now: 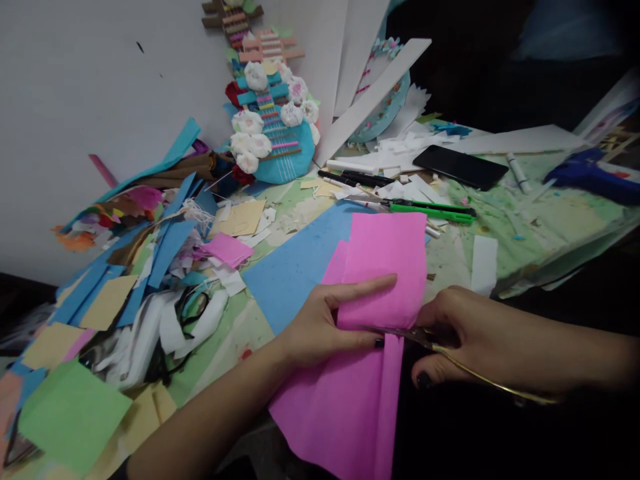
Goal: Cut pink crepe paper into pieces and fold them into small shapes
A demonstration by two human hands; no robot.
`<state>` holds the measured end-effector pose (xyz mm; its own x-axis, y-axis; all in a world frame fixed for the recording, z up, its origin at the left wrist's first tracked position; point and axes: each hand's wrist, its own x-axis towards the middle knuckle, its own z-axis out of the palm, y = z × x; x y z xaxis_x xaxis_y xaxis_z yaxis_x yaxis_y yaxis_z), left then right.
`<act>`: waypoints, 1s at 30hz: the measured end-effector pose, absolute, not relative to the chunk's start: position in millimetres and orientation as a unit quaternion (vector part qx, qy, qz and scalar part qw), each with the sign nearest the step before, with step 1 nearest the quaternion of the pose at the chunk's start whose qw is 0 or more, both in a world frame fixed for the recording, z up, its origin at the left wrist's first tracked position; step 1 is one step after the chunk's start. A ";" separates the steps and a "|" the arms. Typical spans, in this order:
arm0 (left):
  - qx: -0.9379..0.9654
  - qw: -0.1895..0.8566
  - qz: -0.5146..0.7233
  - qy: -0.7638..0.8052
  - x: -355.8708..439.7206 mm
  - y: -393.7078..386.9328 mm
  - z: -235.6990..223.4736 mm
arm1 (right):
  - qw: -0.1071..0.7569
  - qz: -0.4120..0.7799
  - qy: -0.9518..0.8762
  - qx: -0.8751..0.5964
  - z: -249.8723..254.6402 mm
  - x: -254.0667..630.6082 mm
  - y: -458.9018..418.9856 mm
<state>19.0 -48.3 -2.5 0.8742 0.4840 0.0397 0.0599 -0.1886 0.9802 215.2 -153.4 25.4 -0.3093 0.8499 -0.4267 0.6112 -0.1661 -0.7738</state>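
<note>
Lying beyond hands [317, 327] clamped on pink paper [383, 267] and scissors [424, 339] are a green cutter [433, 211] and black phone [460, 167].

Pink paper, as I see it [345, 393]: creased, folded-over block on top, lower length reaching past near edge of table [540, 237]. Scissors [424, 339], gold-coloured handle, lie nearly level, blades across paper beneath block's lower edge.
</note>
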 end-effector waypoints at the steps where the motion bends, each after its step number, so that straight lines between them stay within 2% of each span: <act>1: 0.748 0.615 0.171 0.179 19.2 -48.7 -2.9 | 0.127 0.507 -0.637 -0.567 25.3 214.5 -153.1; 26: 0.739 0.630 0.183 0.156 23.4 -52.1 -3.7 | 0.201 0.554 -0.636 -0.499 19.1 212.9 -147.0; 30: 0.723 0.652 0.168 0.156 23.6 -52.1 -6.1 | 0.216 0.515 -0.637 -0.531 17.5 210.3 -148.1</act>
